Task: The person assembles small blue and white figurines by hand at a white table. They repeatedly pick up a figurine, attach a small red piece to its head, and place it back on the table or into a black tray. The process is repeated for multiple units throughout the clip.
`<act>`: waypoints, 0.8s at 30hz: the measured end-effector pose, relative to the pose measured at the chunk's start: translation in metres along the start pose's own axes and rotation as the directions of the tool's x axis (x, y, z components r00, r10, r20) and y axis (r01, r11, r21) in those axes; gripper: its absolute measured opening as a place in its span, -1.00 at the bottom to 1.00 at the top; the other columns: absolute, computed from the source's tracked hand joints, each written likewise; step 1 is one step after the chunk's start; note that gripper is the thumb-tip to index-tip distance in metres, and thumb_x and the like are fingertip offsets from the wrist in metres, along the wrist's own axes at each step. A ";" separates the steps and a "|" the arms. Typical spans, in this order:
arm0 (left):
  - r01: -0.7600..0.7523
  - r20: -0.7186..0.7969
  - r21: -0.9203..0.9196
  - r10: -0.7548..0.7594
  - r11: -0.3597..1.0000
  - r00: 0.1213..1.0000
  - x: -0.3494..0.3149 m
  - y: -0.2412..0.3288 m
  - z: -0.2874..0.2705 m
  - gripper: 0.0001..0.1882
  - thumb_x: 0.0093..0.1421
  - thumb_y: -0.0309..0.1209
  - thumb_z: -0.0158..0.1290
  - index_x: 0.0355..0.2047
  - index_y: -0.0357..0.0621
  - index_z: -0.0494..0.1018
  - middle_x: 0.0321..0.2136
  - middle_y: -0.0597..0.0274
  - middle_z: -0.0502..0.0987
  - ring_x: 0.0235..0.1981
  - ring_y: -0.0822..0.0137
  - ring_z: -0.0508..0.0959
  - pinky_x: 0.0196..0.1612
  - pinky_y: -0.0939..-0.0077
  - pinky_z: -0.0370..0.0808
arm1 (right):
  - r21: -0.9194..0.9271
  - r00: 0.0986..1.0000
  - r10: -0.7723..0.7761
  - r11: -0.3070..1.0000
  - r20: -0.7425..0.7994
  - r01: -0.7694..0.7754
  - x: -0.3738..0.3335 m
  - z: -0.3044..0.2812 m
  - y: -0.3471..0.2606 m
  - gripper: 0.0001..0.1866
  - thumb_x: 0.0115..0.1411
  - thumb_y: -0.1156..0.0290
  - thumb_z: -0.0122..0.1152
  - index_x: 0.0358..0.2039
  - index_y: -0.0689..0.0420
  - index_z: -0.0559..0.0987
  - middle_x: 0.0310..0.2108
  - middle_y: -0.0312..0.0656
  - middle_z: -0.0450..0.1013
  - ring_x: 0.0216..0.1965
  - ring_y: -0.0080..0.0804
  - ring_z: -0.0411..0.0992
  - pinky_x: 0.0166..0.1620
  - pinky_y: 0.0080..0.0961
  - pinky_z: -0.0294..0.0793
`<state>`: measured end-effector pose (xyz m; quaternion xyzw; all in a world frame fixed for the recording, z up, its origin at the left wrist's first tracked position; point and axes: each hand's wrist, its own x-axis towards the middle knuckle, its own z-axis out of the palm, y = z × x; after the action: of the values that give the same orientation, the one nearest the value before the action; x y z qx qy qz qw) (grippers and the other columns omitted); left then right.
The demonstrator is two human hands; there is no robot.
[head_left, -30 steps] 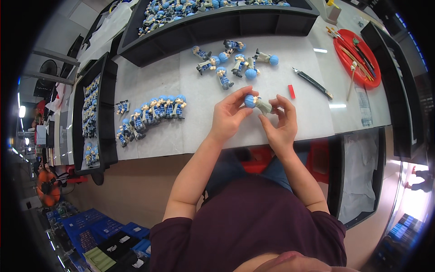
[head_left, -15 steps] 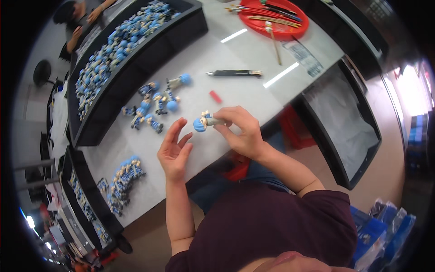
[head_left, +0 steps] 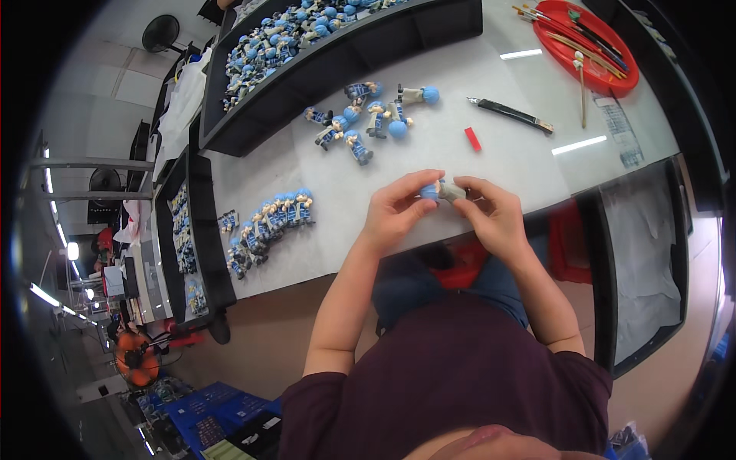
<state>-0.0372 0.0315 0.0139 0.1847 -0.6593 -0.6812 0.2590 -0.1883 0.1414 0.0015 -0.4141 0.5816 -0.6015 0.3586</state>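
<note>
A small figurine (head_left: 440,191) with a blue head and a greyish body lies sideways between my two hands, above the near part of the table. My left hand (head_left: 400,208) pinches it at the blue head. My right hand (head_left: 493,214) grips the grey body end with thumb and fingers. Beyond them lies a loose group of similar figurines (head_left: 376,120), some on their sides. To the left stands a curved row of blue-striped figurines (head_left: 276,215). A short red strip (head_left: 472,139) and a black craft knife (head_left: 510,114) rest past my right hand.
A black bin (head_left: 353,57) heaped with figurines stands at the back left, and a narrower black tray (head_left: 213,238) at the left edge. A red dish (head_left: 625,80) with brushes and sticks is at the far right. Another black tray (head_left: 606,284) lined with white sheeting stands beside the table.
My left hand has closed on the figurine's head; before, it was open beside it. The right hand still holds the body. The view has turned, shifting the table rightward and up.
</note>
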 end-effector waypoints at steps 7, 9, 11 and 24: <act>-0.041 -0.127 -0.149 0.022 0.988 0.992 -0.002 -0.007 -0.003 -0.67 0.06 -0.62 0.05 -0.11 -0.37 0.37 -0.15 0.08 0.43 -0.18 0.33 0.47 -0.12 0.46 0.49 | 0.071 0.998 0.012 0.997 -0.064 -0.007 0.003 -0.007 -0.001 -0.68 0.09 0.59 0.06 -0.09 0.29 0.43 -0.36 -0.15 0.45 -0.32 -0.53 0.44 -0.25 -0.60 0.45; -0.067 -0.125 -0.148 0.049 0.987 0.991 -0.002 -0.008 -0.003 -0.67 0.04 -0.64 0.06 -0.13 -0.36 0.38 -0.17 0.08 0.43 -0.19 0.32 0.47 -0.13 0.46 0.49 | 0.040 0.994 -0.017 0.999 -0.107 0.022 0.005 0.000 -0.006 -0.70 0.08 0.55 0.11 -0.13 0.28 0.45 -0.36 -0.14 0.46 -0.33 -0.51 0.45 -0.24 -0.60 0.46; -0.064 -0.109 -0.094 0.054 0.993 0.993 0.000 -0.009 -0.004 -0.66 0.01 -0.66 0.08 -0.14 -0.34 0.39 -0.18 0.07 0.43 -0.20 0.31 0.48 -0.14 0.47 0.49 | -0.025 0.998 0.041 0.999 -0.044 -0.042 0.006 0.001 -0.011 -0.72 0.05 0.53 0.16 -0.18 0.28 0.48 -0.36 -0.13 0.46 -0.34 -0.51 0.45 -0.26 -0.59 0.47; 0.029 -0.138 0.168 -0.005 0.985 0.990 0.002 -0.012 0.007 -0.64 0.08 -0.50 0.07 -0.09 -0.30 0.37 -0.15 0.10 0.45 -0.32 0.40 0.49 -0.28 0.59 0.43 | -0.222 0.222 -0.270 0.950 -0.937 0.219 -0.032 -0.242 0.022 -0.77 0.06 0.57 0.18 -0.22 0.32 0.51 -0.37 -0.21 0.48 -0.37 -0.57 0.43 -0.26 -0.69 0.42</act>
<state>-0.0447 0.0359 0.0031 0.2582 -0.6940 -0.6104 0.2813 -0.3976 0.2666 -0.0187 -0.0591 0.6189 -0.7638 -0.1738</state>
